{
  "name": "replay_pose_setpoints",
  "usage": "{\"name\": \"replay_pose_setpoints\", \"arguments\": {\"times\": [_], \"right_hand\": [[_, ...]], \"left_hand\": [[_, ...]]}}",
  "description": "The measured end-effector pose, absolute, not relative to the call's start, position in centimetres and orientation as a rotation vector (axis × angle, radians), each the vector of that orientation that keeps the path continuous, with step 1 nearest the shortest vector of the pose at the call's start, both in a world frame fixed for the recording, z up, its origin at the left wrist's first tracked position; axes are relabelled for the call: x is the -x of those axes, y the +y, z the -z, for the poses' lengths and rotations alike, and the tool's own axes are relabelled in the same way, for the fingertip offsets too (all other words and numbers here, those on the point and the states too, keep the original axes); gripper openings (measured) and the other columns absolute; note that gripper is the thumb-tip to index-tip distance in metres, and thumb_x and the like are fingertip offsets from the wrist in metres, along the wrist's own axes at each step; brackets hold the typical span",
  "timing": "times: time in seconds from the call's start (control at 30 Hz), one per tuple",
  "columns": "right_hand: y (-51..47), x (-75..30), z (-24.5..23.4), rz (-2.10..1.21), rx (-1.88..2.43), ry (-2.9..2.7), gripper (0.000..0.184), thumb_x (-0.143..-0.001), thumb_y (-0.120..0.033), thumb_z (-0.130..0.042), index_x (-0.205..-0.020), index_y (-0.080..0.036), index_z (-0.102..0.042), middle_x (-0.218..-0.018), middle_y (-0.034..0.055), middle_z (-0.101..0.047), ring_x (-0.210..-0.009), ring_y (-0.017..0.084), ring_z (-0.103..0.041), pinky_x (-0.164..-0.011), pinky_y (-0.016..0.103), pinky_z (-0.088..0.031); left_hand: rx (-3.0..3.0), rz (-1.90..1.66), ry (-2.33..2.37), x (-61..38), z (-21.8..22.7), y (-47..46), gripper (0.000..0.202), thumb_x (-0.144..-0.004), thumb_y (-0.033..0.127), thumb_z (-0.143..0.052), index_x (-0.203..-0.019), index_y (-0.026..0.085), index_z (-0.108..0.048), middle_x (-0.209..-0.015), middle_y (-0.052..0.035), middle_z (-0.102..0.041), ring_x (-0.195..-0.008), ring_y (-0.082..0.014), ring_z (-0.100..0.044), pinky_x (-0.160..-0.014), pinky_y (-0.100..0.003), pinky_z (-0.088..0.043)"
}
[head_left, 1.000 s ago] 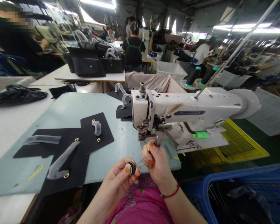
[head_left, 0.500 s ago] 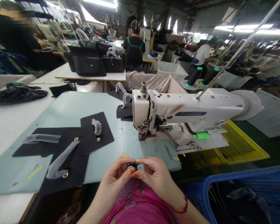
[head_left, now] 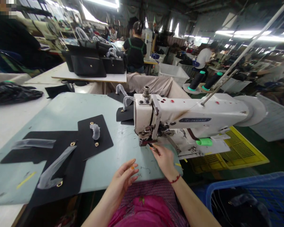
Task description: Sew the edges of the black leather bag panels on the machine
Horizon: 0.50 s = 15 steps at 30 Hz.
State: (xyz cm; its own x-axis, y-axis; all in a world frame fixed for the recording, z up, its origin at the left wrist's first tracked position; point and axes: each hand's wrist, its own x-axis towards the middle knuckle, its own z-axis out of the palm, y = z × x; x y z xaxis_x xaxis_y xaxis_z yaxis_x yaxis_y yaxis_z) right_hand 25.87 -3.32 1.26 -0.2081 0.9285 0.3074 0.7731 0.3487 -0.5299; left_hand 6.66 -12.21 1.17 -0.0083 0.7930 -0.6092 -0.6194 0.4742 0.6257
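My right hand [head_left: 164, 159] reaches to the needle end of the white sewing machine [head_left: 191, 110]. Its fingers are pinched on a small dark object [head_left: 151, 145], mostly hidden, whose kind I cannot make out. Nearer my lap, my left hand [head_left: 125, 173] hovers at the table's front edge, fingers loosely curled and apart, with nothing visible in them. Loose thread ends [head_left: 145, 169] lie on the pale green tabletop [head_left: 123, 138] between the hands.
Black bag panels [head_left: 61, 164] with plastic-wrapped handles and gold rings lie at left. More such panels [head_left: 125, 114] rest behind the machine head. A blue basket [head_left: 210, 192] stands at right, and a yellow crate [head_left: 241, 151] beyond it. Co-workers sit farther back.
My hands have parted. The right has moved forward to the machine's needle end; the left stays near the lap, its fingers loosened. The black bobbin-like piece they pinched together no longer shows.
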Motion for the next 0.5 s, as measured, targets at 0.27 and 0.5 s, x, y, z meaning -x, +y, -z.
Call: {"name": "replay_pose_setpoints", "arguments": {"times": [0.27,0.5], "right_hand": [[1.3,-25.0,-4.5,0.095,1.353,-2.685,0.031,-0.099,-0.015,-0.04,-0.111,-0.016,-0.069,-0.094,0.0137,-0.069,-0.085,0.02,-0.062,-0.072,0.028,-0.045],[1.9,-24.4,-6.1,0.055,1.272,-2.847,0.034,-0.096,-0.008,-0.037,-0.111,-0.018,-0.067,-0.108,0.0132,-0.067,-0.098,0.023,-0.062,-0.081,0.032,-0.048]], "left_hand": [[-0.021,-1.105,1.13,-6.1,1.7,-13.6,0.03,-0.07,0.019,-0.079,-0.098,0.016,-0.071,-0.094,-0.0054,-0.071,-0.078,-0.0138,-0.067,-0.07,-0.024,-0.053],[0.007,-1.067,1.129,-5.6,2.8,-13.5,0.024,-0.076,0.01,-0.072,-0.1,0.014,-0.069,-0.088,-0.0037,-0.071,-0.074,-0.0117,-0.067,-0.068,-0.022,-0.055]]}}
